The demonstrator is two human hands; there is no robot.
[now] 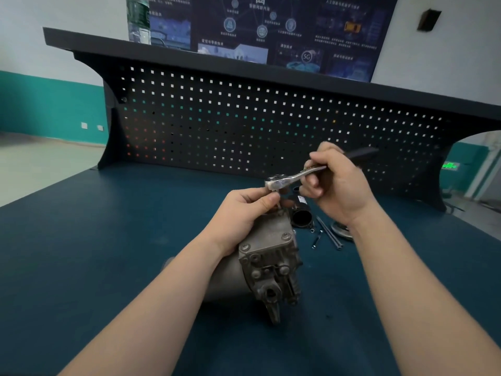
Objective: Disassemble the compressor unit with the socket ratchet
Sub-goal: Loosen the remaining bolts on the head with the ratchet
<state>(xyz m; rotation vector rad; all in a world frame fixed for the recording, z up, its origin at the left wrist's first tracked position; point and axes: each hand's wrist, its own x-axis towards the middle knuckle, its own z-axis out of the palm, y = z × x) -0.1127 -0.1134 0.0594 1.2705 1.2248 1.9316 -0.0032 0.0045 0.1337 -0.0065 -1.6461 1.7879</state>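
A person's right hand is gripping the ratchet handle while the left hand is pinching the socket under its head, above the compressor lying mid-bench, near loose bolts.

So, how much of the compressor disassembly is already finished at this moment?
Partly done: long bolts and a black tube part already lie on the table. In hand: the right hand holds the ratchet, the left hand pinches below its head. Left: several bolts remain on the compressor.
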